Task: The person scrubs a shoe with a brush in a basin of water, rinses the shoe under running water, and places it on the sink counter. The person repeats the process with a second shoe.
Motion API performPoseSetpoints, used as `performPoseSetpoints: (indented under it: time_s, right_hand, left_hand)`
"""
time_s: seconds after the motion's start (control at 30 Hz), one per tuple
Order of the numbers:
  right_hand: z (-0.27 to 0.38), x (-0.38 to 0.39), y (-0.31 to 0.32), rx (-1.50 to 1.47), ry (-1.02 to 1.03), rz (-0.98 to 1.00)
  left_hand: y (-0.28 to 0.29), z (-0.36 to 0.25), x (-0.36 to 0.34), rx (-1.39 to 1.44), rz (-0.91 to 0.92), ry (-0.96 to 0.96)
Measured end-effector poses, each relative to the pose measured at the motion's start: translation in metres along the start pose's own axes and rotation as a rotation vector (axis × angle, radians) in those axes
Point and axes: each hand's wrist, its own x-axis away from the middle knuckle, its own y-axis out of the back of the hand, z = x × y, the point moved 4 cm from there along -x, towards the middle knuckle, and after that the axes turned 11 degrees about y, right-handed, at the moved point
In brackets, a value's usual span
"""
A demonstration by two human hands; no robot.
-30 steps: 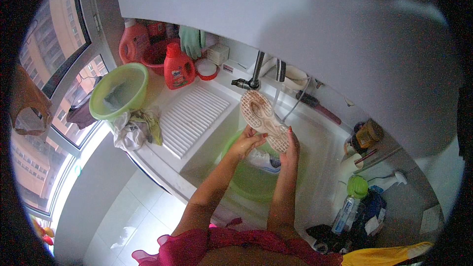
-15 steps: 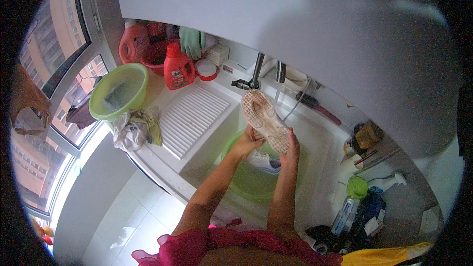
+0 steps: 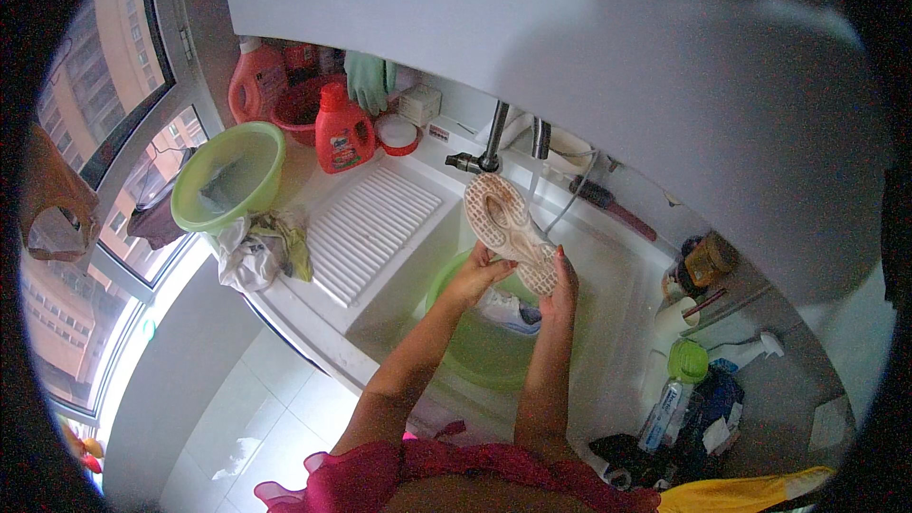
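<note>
Big white sink [image 3: 613, 313] and the ridged washboard [image 3: 375, 228] beside it look the same as half a second ago. Same goes for the green basin [image 3: 489, 370] sitting in the sink with a second shoe [image 3: 510, 312] in it. The held shoe [image 3: 514, 226] is up over that basin, sole facing the camera, far end pointing towards the faucet [image 3: 495, 133], and it's only tipped a touch since then. The real change is the left hand [image 3: 482, 280]: its thumb was tucked lower, now it's over the sole's edge with the fingers curled behind, so it's pinching the side. Right hand [image 3: 560, 287] is closed around the near end, thumb along the edge, though I can't really see the fingers underneath. My read: two thumbs in front make for a steadier hold, with the tread in full view.

As for room, the widest bit is to the right, between the shoe and the sink's right wall. Left is tighter, with the washboard closing in. Far side is tightest imo: the toe or heel (can't tell which) looks right by the faucet, maybe touching, maybe not. What looks like a brush [image 3: 627, 214] lies along the back ledge, well apart from both hands.
</note>
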Motion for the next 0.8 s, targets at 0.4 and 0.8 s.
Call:
performPoseSetpoints:
  time_s: [0.4, 0.8]
  right_hand:
    - [0.000, 0.001, 0.000, 0.014, 0.003, -0.064]
    - [-0.002, -0.002, 0.003, 0.034, 0.032, 0.024]
  left_hand:
    - [0.003, 0.000, 0.000, -0.124, 0.000, -0.059]
    - [0.003, 0.006, -0.005, 0.029, 0.006, -0.010]
